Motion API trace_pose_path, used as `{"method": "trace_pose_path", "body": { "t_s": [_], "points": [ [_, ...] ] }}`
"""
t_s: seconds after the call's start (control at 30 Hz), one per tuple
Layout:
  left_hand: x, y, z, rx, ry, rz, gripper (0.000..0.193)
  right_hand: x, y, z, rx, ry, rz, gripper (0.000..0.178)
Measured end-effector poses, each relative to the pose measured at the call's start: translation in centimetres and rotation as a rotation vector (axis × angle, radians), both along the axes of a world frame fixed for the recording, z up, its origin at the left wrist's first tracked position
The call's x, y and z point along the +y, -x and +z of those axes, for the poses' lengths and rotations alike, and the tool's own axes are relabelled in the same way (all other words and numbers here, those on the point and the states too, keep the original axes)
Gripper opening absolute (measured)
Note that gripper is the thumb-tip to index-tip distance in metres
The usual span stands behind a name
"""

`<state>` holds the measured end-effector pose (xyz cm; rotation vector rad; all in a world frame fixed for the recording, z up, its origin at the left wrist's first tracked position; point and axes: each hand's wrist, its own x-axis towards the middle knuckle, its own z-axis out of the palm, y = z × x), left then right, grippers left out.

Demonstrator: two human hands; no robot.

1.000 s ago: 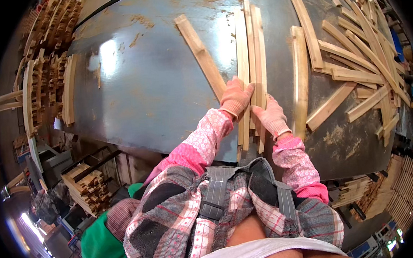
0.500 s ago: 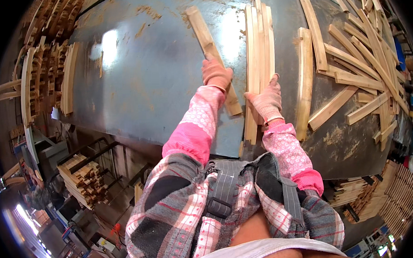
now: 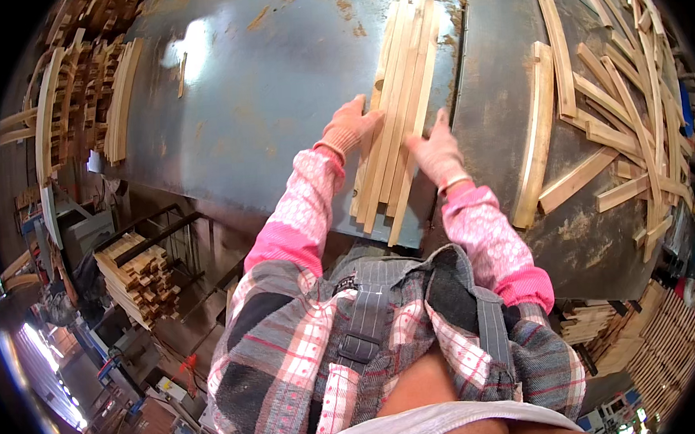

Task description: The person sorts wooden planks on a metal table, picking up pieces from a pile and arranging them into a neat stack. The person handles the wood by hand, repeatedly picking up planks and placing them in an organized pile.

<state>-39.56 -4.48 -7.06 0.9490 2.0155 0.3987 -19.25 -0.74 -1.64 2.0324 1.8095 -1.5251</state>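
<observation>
Several pale wooden strips [image 3: 401, 108] lie side by side in a close bundle on the metal table [image 3: 240, 120], their near ends uneven. At the bundle's left edge is my left hand [image 3: 349, 126], in a pinkish work glove, thumb against the outermost strip and fingers stretched out. My right hand [image 3: 439, 152], gloved the same way, stands on the opposite side with fingers apart and its thumb close to the rightmost strip. Neither hand is wrapped round a strip.
Right of the table seam lies a single wider wooden piece [image 3: 535, 136], with a loose heap of wooden strips [image 3: 633, 123] beyond it. Stacked wood pieces [image 3: 124, 103] stand at the table's left end. Below the left edge sits another wood stack [image 3: 135, 283] by a dark metal frame.
The strip that my left hand held slanted now lies along the bundle's left side, released. The bundle has shifted left, off the seam, and both hands now flank it with fingers extended.
</observation>
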Motion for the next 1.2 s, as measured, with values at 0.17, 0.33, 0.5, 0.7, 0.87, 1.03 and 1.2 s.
{"method": "trace_pose_path", "body": {
  "t_s": [0.17, 0.33, 0.5, 0.7, 0.87, 1.03, 1.2],
  "points": [
    [1.6, -1.4, 1.3, -0.086, -0.083, -0.144, 0.059, 5.5, 2.6, -1.5, -0.114, 0.039, -0.026, 0.05],
    [1.1, 3.1, 6.5, -0.074, -0.434, -0.012, 0.055, 6.2, 6.2, 4.3, 0.116, -0.293, 0.083, 0.043],
    [1.0, 5.2, 18.1, 0.271, -0.832, 0.038, 0.057, 7.8, 8.6, 14.0, 0.437, -0.623, 0.143, 0.041],
    [-3.9, 5.7, 19.3, -0.187, -0.663, 0.078, 0.053, 4.4, 6.9, 14.9, 0.447, -0.512, 0.281, 0.044],
    [-5.4, 6.7, 16.8, -0.272, -0.797, 0.147, 0.033, 3.5, 9.8, 14.1, 0.546, -0.665, 0.353, 0.043],
    [-4.3, 7.9, 17.4, -0.797, -1.001, 0.314, 0.031, 4.5, 12.8, 11.9, 0.51, -1.174, 0.374, 0.064],
    [-4.6, 8.5, 12.4, -0.995, -0.888, 0.537, 0.023, 1.4, 13.1, 4.3, 0.669, -0.933, 0.387, 0.048]
  ]
}}
